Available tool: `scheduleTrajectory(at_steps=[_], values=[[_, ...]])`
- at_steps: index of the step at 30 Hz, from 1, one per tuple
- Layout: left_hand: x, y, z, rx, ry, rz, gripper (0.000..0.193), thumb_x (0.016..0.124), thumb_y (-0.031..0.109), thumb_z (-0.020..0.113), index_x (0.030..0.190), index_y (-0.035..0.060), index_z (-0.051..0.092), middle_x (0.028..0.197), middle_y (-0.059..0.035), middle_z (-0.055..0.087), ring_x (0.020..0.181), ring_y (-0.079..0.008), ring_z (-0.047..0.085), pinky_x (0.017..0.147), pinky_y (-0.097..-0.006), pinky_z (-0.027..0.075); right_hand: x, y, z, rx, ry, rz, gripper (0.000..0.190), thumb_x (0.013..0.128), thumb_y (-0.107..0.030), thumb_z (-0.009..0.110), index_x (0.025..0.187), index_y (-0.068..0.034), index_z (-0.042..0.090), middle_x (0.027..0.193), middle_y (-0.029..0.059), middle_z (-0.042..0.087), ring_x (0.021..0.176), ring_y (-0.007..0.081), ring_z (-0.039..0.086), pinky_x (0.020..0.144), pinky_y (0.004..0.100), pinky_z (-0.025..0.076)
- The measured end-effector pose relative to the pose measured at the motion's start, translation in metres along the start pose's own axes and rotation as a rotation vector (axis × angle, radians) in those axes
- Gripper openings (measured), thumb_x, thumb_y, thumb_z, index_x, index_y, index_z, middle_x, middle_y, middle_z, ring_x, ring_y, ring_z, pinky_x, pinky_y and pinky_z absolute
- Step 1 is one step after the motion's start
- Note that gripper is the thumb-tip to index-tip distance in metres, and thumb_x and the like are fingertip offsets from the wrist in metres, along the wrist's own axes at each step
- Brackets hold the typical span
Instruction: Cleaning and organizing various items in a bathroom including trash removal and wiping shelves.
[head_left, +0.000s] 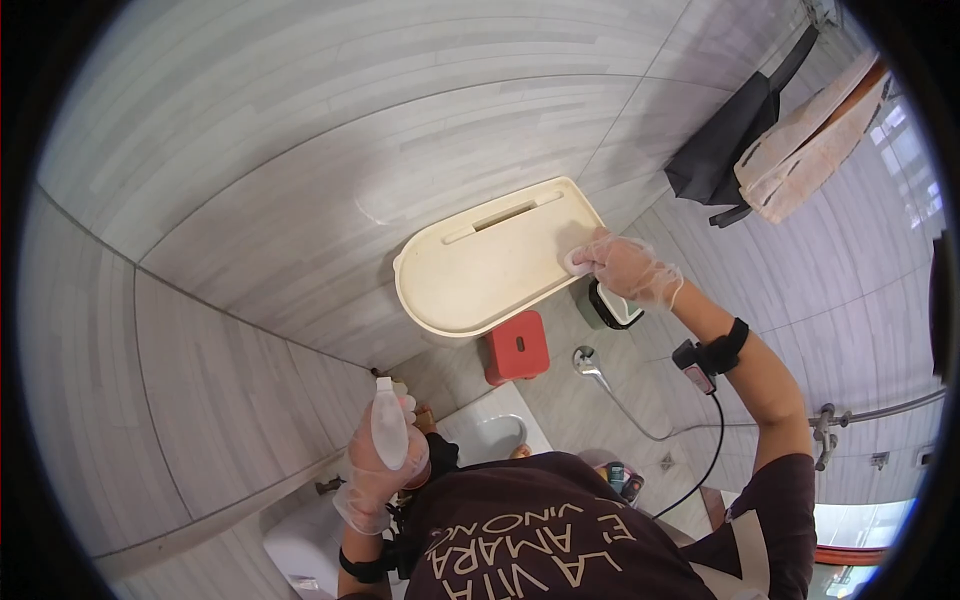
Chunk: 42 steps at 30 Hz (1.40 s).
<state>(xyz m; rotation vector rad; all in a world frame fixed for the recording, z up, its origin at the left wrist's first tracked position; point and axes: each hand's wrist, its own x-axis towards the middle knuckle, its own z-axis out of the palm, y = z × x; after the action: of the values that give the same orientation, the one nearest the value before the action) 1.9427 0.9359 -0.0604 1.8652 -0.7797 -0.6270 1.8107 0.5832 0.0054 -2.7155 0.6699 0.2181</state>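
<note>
My left hand (382, 454), in a clear disposable glove, is wrapped round a spray bottle with a white trigger head (388, 431). The bottle's body is mostly hidden by my fingers. Against the tiled wall is a cream plastic shelf (495, 266), oblong, with a raised rim and a slotted groove along its back. At the shelf's right end, my gloved right hand (622, 266) pinches a small white pad (577, 262) against the surface by the front rim. The pad's material is hard to tell. Black straps circle both forearms.
Below the shelf stand a red plastic stool (519, 346) and a small bin (615, 307). A shower head (586, 361) lies on the floor, its hose trailing right. A squat toilet (491, 431) lies before me. A dark folded item (727, 142) and a pale cloth item (810, 142) hang at right.
</note>
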Motion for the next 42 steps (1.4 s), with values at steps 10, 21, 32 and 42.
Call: scheduleTrajectory(at_steps=[10, 21, 32, 42], values=[[0.003, 0.0, 0.008, -0.086, -0.011, -0.01, 0.037, 0.066, 0.014, 0.064, 0.101, 0.0072, 0.053, 0.083, -0.0042, 0.059, 0.072, -0.0154, 0.058, 0.068, -0.0272, 0.047, 0.041, 0.046, -0.019, -0.666, 0.164, -0.101, 0.014, 0.075, -0.015, 0.05, 0.088, -0.012, 0.054, 0.083, 0.0083, 0.05, 0.076, 0.0246, 0.057, 0.069, 0.0334, 0.045], [0.004, -0.001, -0.001, -0.04, 0.015, 0.027, 0.035, 0.068, 0.012, 0.063, 0.101, 0.0078, 0.052, 0.082, -0.0061, 0.059, 0.072, -0.0176, 0.059, 0.067, -0.0278, 0.047, 0.015, 0.044, -0.002, -0.394, 0.049, 0.264, 0.013, 0.075, -0.017, 0.051, 0.087, -0.014, 0.05, 0.079, 0.007, 0.048, 0.077, 0.0219, 0.053, 0.064, 0.0344, 0.044], [0.007, -0.001, 0.005, -0.161, -0.027, -0.053, 0.041, 0.065, 0.013, 0.065, 0.103, 0.0055, 0.053, 0.084, -0.0049, 0.059, 0.076, -0.0142, 0.058, 0.07, -0.0266, 0.047, 0.02, 0.05, -0.013, -0.071, 0.135, -0.016, 0.011, 0.079, -0.021, 0.051, 0.085, -0.012, 0.05, 0.074, 0.0052, 0.053, 0.068, 0.0232, 0.054, 0.064, 0.0322, 0.042], [0.008, -0.004, 0.004, -0.1, -0.01, -0.031, 0.039, 0.066, 0.012, 0.063, 0.102, 0.004, 0.053, 0.083, -0.0063, 0.059, 0.073, -0.0153, 0.058, 0.069, -0.0272, 0.047, 0.003, -0.025, 0.021, -0.173, 0.112, -0.228, 0.012, 0.078, -0.012, 0.051, 0.089, -0.012, 0.054, 0.089, 0.0061, 0.055, 0.08, 0.0238, 0.056, 0.068, 0.0328, 0.046]])
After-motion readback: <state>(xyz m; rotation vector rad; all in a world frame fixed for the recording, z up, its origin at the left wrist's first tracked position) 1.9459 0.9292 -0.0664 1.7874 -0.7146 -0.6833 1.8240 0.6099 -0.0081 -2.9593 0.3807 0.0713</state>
